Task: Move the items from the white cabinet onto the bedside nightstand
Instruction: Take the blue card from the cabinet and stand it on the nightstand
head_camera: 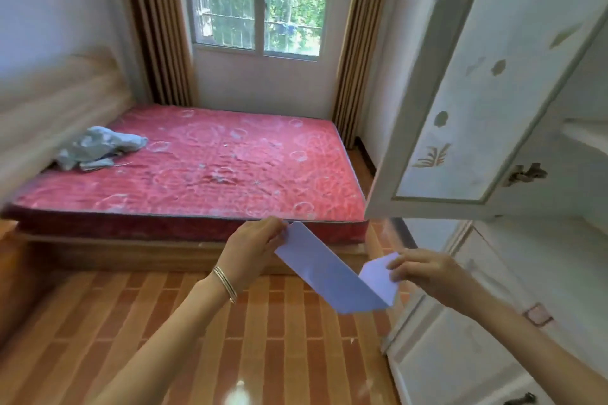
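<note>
A folded pale paper sheet [325, 270] was pinched in both grips.
The left hand [253, 246] pinched its upper end, the right hand [424, 273] its bent flap, above the tiled floor [164, 322] beside the open white cabinet door [477, 92]; no nightstand showed, so delivery probably remained.

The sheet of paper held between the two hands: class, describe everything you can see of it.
The sheet of paper looks thin, plain and pale bluish-white. It is creased into a V: a long panel slants down to a fold at lower right, and a short flap rises from there. The left hand pinches the long panel's top corner; the right hand pinches the flap's upper edge. It hangs above the tiled floor, touching nothing else.
</note>
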### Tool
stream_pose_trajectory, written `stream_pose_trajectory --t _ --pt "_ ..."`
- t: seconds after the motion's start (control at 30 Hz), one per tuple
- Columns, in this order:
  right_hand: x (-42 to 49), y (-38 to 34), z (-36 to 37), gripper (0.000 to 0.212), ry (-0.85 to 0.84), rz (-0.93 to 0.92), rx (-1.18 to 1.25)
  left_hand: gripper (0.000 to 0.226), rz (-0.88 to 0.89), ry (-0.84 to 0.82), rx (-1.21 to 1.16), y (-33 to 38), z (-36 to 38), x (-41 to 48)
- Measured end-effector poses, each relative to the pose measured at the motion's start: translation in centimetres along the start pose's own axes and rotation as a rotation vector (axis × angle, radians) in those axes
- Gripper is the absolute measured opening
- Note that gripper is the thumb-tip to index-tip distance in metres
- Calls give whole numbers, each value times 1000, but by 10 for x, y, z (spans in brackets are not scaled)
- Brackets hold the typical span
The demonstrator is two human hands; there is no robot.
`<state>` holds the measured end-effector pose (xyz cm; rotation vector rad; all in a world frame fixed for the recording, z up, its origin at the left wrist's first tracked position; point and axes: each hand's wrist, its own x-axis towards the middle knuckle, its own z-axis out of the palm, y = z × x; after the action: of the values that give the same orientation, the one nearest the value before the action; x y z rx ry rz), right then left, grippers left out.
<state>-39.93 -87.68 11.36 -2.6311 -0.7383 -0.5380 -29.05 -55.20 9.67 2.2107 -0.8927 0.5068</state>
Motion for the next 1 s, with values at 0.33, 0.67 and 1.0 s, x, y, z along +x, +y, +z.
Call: stream_pose_trajectory --t 0.33,0.67,1.0 --pt "220 -194 170 25 -91 -188 190 22 -17 143 498 -143 -169 -129" --pt "383 -392 331 11 -363 -230 246 15 -300 93 514 -269 -344 -248" --pt "482 -451 409 6 -430 -362 242 17 -579 201 562 -346 -404 -307"
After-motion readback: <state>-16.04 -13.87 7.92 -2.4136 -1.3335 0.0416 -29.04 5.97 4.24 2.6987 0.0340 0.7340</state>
